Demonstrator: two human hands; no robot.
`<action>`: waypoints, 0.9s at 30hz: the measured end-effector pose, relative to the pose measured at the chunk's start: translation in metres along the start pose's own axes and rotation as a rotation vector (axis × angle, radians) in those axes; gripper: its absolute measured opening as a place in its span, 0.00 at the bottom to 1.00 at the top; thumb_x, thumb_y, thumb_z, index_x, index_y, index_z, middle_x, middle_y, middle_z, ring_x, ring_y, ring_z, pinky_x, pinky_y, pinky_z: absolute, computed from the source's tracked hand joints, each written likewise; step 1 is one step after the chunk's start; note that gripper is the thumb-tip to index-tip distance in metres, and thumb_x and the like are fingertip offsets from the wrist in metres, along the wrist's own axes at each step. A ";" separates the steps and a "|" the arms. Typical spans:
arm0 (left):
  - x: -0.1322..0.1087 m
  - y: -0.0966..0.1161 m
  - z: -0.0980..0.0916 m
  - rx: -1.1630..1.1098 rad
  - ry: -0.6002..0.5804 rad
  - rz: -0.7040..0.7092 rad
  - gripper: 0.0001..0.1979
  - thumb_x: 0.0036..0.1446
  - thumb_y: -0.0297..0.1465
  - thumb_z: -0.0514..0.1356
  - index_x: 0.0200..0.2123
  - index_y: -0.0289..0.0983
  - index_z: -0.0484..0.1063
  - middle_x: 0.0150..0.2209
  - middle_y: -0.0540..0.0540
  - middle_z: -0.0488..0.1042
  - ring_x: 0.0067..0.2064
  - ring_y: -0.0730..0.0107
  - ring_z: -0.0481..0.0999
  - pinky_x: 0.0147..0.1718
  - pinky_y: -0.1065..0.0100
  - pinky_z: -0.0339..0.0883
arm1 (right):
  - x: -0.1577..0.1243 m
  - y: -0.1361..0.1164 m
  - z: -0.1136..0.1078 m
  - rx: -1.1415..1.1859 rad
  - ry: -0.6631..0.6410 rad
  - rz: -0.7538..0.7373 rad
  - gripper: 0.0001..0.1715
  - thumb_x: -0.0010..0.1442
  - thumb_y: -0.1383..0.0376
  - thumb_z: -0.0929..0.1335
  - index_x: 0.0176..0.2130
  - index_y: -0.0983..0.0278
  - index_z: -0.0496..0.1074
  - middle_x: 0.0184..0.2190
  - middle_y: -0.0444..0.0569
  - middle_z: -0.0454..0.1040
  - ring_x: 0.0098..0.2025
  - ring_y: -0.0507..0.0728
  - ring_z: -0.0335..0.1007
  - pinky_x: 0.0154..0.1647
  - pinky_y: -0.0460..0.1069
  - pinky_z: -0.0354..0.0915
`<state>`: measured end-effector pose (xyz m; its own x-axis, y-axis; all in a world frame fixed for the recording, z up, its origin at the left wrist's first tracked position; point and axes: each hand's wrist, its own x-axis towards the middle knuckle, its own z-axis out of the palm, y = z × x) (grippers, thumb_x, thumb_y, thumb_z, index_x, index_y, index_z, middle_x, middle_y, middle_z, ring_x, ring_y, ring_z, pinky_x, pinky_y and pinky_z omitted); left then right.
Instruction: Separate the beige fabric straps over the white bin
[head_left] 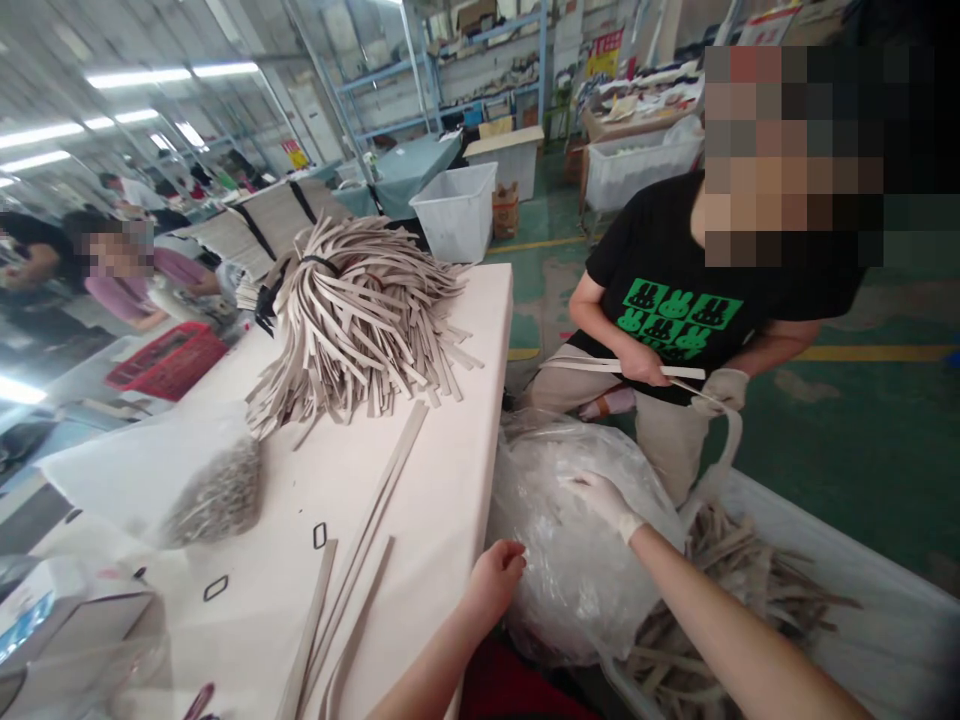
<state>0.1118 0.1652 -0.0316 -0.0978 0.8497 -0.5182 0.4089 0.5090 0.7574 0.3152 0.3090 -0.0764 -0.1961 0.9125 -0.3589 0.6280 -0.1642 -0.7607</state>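
Note:
My left hand (491, 580) is bare, its fingers curled against the side of a large clear plastic bag (577, 560) beside the table edge. My right hand (604, 500), in a white glove, lies on top of the same bag with fingers stretched out. Several beige strips (367, 545) lie flat on the white table (457, 440) just left of my left hand. More strips (720, 580) fill a white bin (862, 590) to the right of the bag.
A big bundle of beige strips (360, 320) sits at the table's far end. A plastic bag of small metal parts (214, 495) and black rectangular rings (215, 588) lie at left. A person in a black shirt (697, 300) sits opposite, handling a strip. A red basket (169, 360) stands left.

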 end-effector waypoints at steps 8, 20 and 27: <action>-0.029 0.135 0.050 0.079 -0.055 0.382 0.20 0.46 0.37 0.61 0.42 0.33 0.71 0.40 0.42 0.74 0.35 0.67 0.72 0.36 0.67 0.65 | -0.122 -0.095 -0.099 0.562 0.102 -0.184 0.22 0.48 0.48 0.68 0.33 0.64 0.74 0.33 0.49 0.75 0.35 0.56 0.68 0.34 0.48 0.62; -0.100 0.216 0.030 0.120 0.140 0.423 0.12 0.54 0.35 0.53 0.23 0.34 0.66 0.19 0.52 0.68 0.20 0.78 0.63 0.23 0.75 0.57 | -0.260 -0.058 -0.086 0.582 -0.491 -0.186 0.24 0.50 0.47 0.68 0.30 0.67 0.72 0.24 0.46 0.71 0.23 0.49 0.60 0.24 0.45 0.55; -0.084 0.162 0.002 0.171 0.245 0.291 0.13 0.55 0.36 0.54 0.26 0.33 0.70 0.20 0.52 0.66 0.23 0.76 0.64 0.26 0.72 0.56 | -0.287 -0.090 -0.017 0.520 -0.689 -0.081 0.20 0.52 0.51 0.67 0.30 0.67 0.71 0.20 0.43 0.67 0.18 0.46 0.52 0.18 0.44 0.46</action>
<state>0.1881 0.1760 0.1339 -0.1608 0.9728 -0.1669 0.5938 0.2304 0.7709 0.3273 0.0678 0.1043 -0.7433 0.5264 -0.4128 0.2016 -0.4122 -0.8885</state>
